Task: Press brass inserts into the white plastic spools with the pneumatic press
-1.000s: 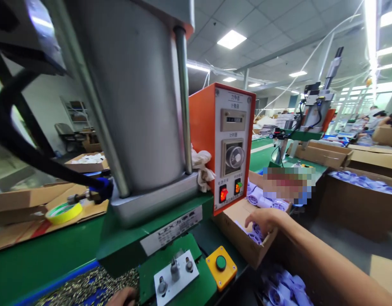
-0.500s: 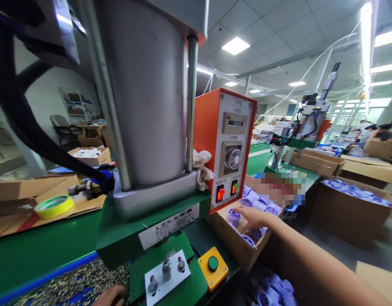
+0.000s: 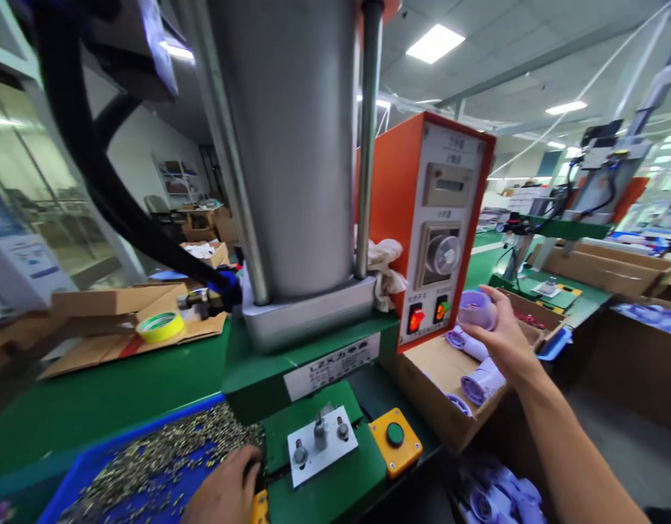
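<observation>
My right hand grips a translucent purple round plastic part, raised over a cardboard box. Inside that box lie several more purple tubular parts. At the right rim of a blue tray, my left hand has its fingers curled together; whatever they hold is hidden. Small brass-coloured metal pieces are heaped in the tray. Between my hands, a metal plate with pins sits on the green press base, under the press head.
A yellow box with a green button stands right of the plate. The orange control box rises behind it. More purple parts lie low at the right. Yellow tape rests on cardboard at the left.
My right hand has lifted a purple part out of the cardboard box. My left hand has come further into view by the tray. The view has shifted left.
</observation>
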Demonstrator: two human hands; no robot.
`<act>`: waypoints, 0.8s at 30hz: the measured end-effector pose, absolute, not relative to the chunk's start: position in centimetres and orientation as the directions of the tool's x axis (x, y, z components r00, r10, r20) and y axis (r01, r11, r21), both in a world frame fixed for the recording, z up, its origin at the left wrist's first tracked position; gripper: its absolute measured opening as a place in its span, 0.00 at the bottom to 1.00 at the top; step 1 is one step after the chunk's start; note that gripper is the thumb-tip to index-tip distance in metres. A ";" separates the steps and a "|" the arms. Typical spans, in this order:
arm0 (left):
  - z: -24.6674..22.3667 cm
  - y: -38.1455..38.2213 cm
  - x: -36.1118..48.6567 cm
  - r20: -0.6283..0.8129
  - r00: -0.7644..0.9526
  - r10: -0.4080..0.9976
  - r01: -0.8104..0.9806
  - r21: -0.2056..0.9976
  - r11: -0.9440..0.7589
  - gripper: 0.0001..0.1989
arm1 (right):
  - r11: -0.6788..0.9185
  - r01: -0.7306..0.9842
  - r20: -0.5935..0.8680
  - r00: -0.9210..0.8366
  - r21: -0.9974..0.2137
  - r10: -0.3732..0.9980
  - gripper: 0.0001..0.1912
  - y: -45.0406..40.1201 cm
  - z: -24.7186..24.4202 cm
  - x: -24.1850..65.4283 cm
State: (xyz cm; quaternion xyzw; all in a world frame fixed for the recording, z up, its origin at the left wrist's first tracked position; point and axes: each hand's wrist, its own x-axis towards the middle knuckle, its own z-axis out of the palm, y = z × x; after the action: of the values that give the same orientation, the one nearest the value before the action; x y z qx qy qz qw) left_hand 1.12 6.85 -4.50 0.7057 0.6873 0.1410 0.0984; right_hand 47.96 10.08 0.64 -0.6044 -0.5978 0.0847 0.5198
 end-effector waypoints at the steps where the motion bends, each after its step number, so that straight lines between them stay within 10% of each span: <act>1: -4.4 6.7 1.3 0.056 0.016 0.998 0.940 0.338 -0.034 0.18 | 0.301 0.529 0.508 0.303 -0.793 0.806 0.43 9.0 0.5 46.8; 10: -4.7 6.2 0.9 0.020 0.024 1.000 0.940 0.339 -0.029 0.16 | 0.256 -0.384 0.238 0.095 -0.887 0.967 0.31 5.4 -1.8 27.0; 24: -4.9 5.9 0.8 0.015 -0.001 1.000 0.909 0.416 -0.005 0.14 | 0.327 -0.099 0.336 -0.094 -0.940 0.937 0.27 6.5 -1.1 23.3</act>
State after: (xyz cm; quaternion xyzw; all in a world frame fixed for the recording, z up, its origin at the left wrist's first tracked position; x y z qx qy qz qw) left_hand 0.82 5.86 -4.90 0.6916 0.6901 0.1560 0.1454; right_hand 23.29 6.55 -1.07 -0.3596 -0.5828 0.4552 0.5691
